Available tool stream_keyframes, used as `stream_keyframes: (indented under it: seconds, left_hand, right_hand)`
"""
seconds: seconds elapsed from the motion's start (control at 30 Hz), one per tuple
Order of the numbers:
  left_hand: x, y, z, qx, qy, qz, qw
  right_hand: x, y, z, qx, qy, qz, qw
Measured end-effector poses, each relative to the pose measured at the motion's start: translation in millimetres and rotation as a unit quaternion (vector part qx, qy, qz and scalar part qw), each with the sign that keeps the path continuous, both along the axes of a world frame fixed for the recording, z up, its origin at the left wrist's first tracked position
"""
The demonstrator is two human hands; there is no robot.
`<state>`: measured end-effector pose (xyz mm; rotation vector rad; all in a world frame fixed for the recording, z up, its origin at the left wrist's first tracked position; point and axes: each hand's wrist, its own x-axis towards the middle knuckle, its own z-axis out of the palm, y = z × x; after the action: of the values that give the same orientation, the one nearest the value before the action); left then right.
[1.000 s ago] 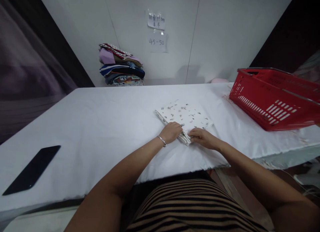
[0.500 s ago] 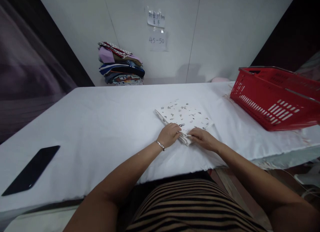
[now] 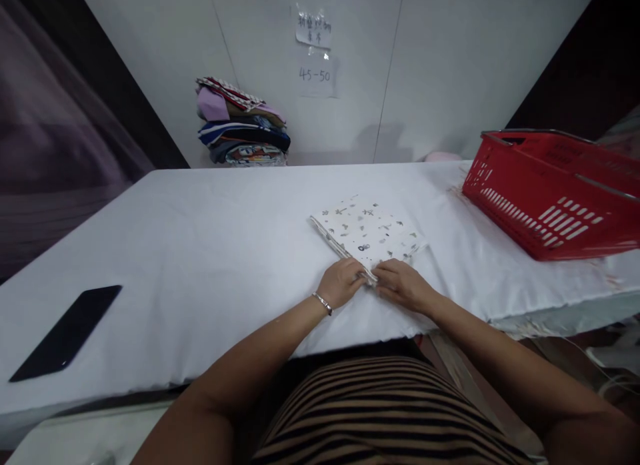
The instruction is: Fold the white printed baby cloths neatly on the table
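A white cloth (image 3: 367, 228) with small printed motifs lies folded in layers on the white-covered table. Its near corner is between my two hands. My left hand (image 3: 343, 281), with a bracelet at the wrist, is closed on the folded edge just left of that corner. From the other side, my right hand (image 3: 401, 283) grips the same corner, its fingers bent around the fabric. The fingertips of both hands are close together and partly hidden by the cloth's layers.
A red plastic basket (image 3: 555, 195) stands at the table's right. A dark flat slab (image 3: 67, 331), perhaps a phone or tablet, lies at the left. Folded garments (image 3: 243, 128) are stacked by the back wall, near taped paper signs (image 3: 315, 75). The table's front edge runs close to my body.
My right hand has moved slightly left and lower around the near corner, and the corner that stuck out between the hands is now tucked in. The view has shifted slightly.
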<state>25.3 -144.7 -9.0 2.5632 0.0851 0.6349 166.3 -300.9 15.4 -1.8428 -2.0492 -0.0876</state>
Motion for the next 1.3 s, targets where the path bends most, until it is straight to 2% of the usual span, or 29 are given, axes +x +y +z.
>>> stream_keyframes:
  seconds: [0.1, 0.2, 0.3, 0.37, 0.43, 0.57, 0.67, 0.77, 0.9, 1.1, 1.3]
  left_hand:
    - [-5.2, -4.1, 2.8, -0.049, 0.026, 0.045, 0.997]
    - [-7.3, -8.2, 4.5, -0.094, 0.077, 0.100, 0.987]
    - [-5.5, -10.6, 4.7, -0.163, 0.130, 0.155, 0.966]
    - [-2.5, -11.6, 4.3, -0.231, 0.154, 0.167, 0.946]
    - [1.5, -13.5, 4.6, -0.322, 0.179, 0.166, 0.915]
    - [9.6, -21.0, 9.7, -0.503, 0.220, 0.177, 0.817]
    - [13.6, -27.3, 13.4, -0.586, 0.199, 0.200, 0.759]
    - [16.4, -33.3, 12.7, -0.632, 0.168, 0.212, 0.727]
    - [19.7, -43.4, 9.4, -0.651, 0.133, 0.234, 0.710]
    - [14.1, -46.5, 6.9, -0.643, 0.156, 0.245, 0.709]
    - [15.0, -41.8, 9.8, -0.638, 0.201, 0.220, 0.710]
  right_hand:
    - [2.2, -2.2, -2.3, -0.018, -0.037, -0.004, 0.999]
    - [3.7, -1.7, -5.1, -0.006, -0.053, -0.016, 0.998]
    - [4.9, -0.5, -6.5, 0.003, -0.034, -0.020, 0.999]
    - [5.7, 0.1, -5.8, 0.014, 0.003, -0.020, 1.000]
    - [6.3, 0.7, -4.2, 0.027, 0.053, -0.023, 0.998]
    - [6.2, 2.8, -0.5, 0.031, 0.128, -0.043, 0.990]
    - [5.2, 4.9, 0.9, 0.040, 0.136, -0.065, 0.988]
    - [2.8, 7.3, 0.4, 0.065, 0.135, -0.089, 0.985]
    - [-4.2, 10.6, -6.0, 0.119, 0.107, -0.128, 0.979]
    - [-9.4, 8.8, -19.4, 0.118, 0.054, -0.134, 0.983]
    - [-8.9, 11.3, -12.6, 0.142, 0.059, -0.124, 0.980]
